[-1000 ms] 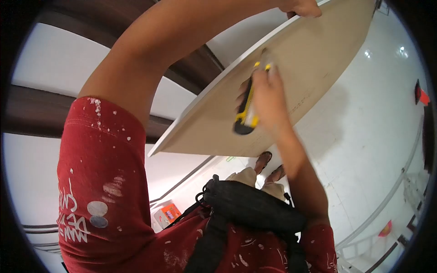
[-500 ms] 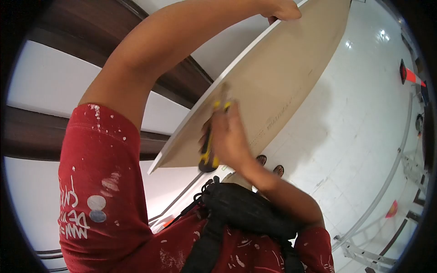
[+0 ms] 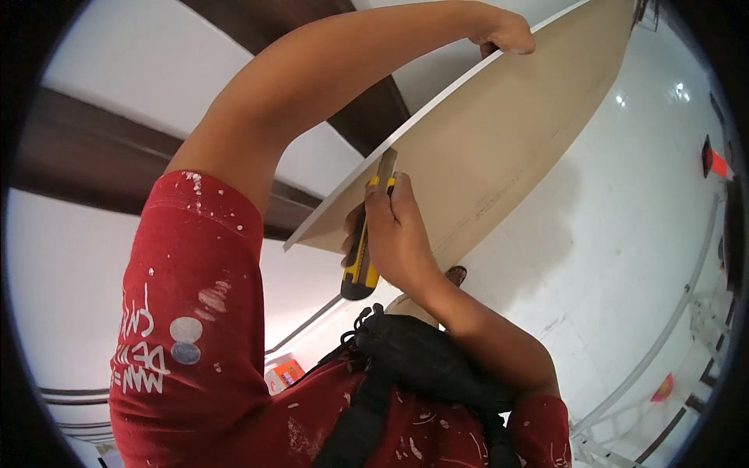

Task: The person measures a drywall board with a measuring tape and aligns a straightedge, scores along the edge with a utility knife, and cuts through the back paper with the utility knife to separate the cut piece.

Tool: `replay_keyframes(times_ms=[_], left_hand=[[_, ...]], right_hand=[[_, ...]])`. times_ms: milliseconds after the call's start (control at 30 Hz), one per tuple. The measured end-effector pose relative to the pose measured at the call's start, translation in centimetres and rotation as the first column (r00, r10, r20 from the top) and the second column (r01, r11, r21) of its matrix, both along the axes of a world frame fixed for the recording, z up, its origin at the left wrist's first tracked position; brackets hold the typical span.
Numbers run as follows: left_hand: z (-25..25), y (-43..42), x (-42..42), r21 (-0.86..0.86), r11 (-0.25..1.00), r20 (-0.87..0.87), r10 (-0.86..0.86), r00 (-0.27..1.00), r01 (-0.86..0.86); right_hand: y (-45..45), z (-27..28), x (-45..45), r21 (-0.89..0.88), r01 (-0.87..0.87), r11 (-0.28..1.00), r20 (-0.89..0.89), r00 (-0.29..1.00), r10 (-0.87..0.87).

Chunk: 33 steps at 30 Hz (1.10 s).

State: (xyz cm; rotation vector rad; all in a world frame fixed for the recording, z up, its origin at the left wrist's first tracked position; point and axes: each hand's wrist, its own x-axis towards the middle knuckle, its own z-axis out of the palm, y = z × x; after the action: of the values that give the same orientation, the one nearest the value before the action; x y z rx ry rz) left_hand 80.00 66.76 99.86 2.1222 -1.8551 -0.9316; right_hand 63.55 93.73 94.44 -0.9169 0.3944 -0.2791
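My left hand (image 3: pixel 507 33) is closed over the upper edge of a large plasterboard sheet (image 3: pixel 499 132), with part of its fingers hidden behind. The sheet stands tilted and shows a brown paper face, faint printing and a pale cut edge. In my right hand (image 3: pixel 398 230) is a yellow and black utility knife (image 3: pixel 360 269), its handle wrapped by my fingers. Its blade (image 3: pixel 388 162) is out and points up toward the sheet's pale edge, close to the brown face. Whether the blade touches the sheet I cannot tell.
Pale floor tiles (image 3: pixel 562 296) lie to the right, with an orange and black cone (image 3: pixel 715 162) and a metal ladder (image 3: pixel 702 327) beyond. Dark brown beams (image 3: pixel 86 144) cross the white surface at left. An orange box (image 3: pixel 285 374) sits below, and a sandalled foot (image 3: pixel 456 274) shows beneath the sheet.
The view has shifted, so the sheet and my left hand appear farther right. My right hand, blurred before, now shows sharply, with the knife's blade nearer the sheet's pale edge.
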Motion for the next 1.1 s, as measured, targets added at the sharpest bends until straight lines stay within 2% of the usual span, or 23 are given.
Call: replay_keyframes(times_ms=[67,133,200,267,300,367,400,433,500,533,600,667,733,767,833,867,900,933,1000,1033,1100], left_hand=[[0.3,-0.5,-0.4,-0.017,1.000,0.140,-0.001,0.990,0.003],[-0.8,-1.7,0.0,-0.108,0.994,0.148,0.035,0.988,-0.019],[-1.6,-1.8,-0.1,-0.131,0.991,0.177,0.055,0.983,-0.032],[0.1,-2.3,-1.4,-0.108,0.994,0.268,0.057,0.962,-0.029],[-0.3,-3.8,-1.5,-0.085,0.996,0.352,0.039,0.935,-0.010],[-0.5,-3.5,-2.9,-0.113,0.994,0.140,0.032,0.990,-0.016],[-0.5,-4.0,-3.4,-0.125,0.992,0.037,0.018,0.999,-0.013],[-1.6,-6.2,-1.1,-0.052,0.996,0.224,-0.059,0.973,0.073],[-5.5,-11.3,4.4,0.113,0.980,0.532,-0.201,0.823,0.166],[-4.1,-9.4,3.7,0.045,0.993,0.424,-0.115,0.899,0.106],[-0.4,-2.8,0.9,-0.070,0.998,0.170,0.008,0.985,0.004],[0.9,-2.1,-0.3,-0.023,0.999,0.200,0.038,0.979,-0.035],[-1.4,-2.4,0.8,-0.068,0.997,0.228,-0.008,0.974,0.024],[-1.8,-2.2,0.9,-0.084,0.996,0.240,-0.009,0.971,0.030],[-2.0,-3.1,1.8,-0.070,0.995,0.271,-0.055,0.961,0.077],[-1.9,-3.1,1.4,-0.119,0.992,0.192,0.050,0.980,-0.027],[0.8,-1.9,-0.2,-0.042,0.998,0.202,0.047,0.978,-0.040],[-0.4,-3.1,0.9,-0.157,0.987,0.212,0.012,0.977,0.023],[-1.9,-0.2,2.9,-0.183,0.983,0.104,0.042,0.994,-0.022],[-2.0,-0.2,2.9,-0.147,0.987,0.066,0.075,0.995,-0.065],[-1.1,0.0,2.4,-0.084,0.996,0.082,-0.008,0.997,0.015]], right_hand=[[0.8,-0.2,0.0,0.032,0.058,0.998,0.057,0.997,-0.059],[1.7,-0.4,0.3,0.045,0.070,0.997,0.081,0.994,-0.074],[3.2,-0.4,-0.1,0.066,0.030,0.997,0.072,0.997,-0.035],[5.7,-0.6,-1.3,0.087,-0.113,0.990,0.165,0.981,0.098],[6.5,0.5,-2.0,0.116,-0.145,0.983,0.093,0.986,0.135],[9.7,0.1,-2.5,0.100,-0.309,0.946,0.115,0.948,0.297],[12.6,-0.8,-2.4,0.065,-0.438,0.897,0.199,0.886,0.418],[15.9,-2.3,-1.1,0.008,-0.555,0.831,0.278,0.800,0.532],[19.5,-4.3,1.0,-0.109,-0.715,0.691,0.369,0.616,0.696],[19.3,-4.3,1.4,-0.136,-0.753,0.644,0.366,0.566,0.739],[14.8,-1.6,0.6,-0.070,-0.846,0.529,0.205,0.507,0.837],[16.9,-7.2,1.7,-0.281,-0.701,0.656,0.357,0.558,0.749],[10.2,-3.4,-1.5,-0.154,-0.755,0.638,0.252,0.594,0.764],[7.4,-1.4,-2.9,-0.064,-0.738,0.671,0.115,0.663,0.740],[2.6,-1.8,-4.0,0.002,-0.656,0.754,0.130,0.748,0.651],[-0.4,-1.8,-4.9,0.002,-0.581,0.814,0.150,0.805,0.575],[-3.4,-1.6,-5.9,0.129,-0.397,0.909,0.109,0.916,0.385],[-6.6,-1.9,-7.2,0.242,-0.184,0.953,0.054,0.983,0.176],[-13.8,-11.3,-5.0,0.501,-0.054,0.864,0.296,0.948,-0.112],[-18.9,-13.6,-3.9,0.325,0.293,0.899,0.132,0.927,-0.350],[-26.1,-13.5,-3.0,0.284,0.505,0.815,-0.018,0.853,-0.522]])
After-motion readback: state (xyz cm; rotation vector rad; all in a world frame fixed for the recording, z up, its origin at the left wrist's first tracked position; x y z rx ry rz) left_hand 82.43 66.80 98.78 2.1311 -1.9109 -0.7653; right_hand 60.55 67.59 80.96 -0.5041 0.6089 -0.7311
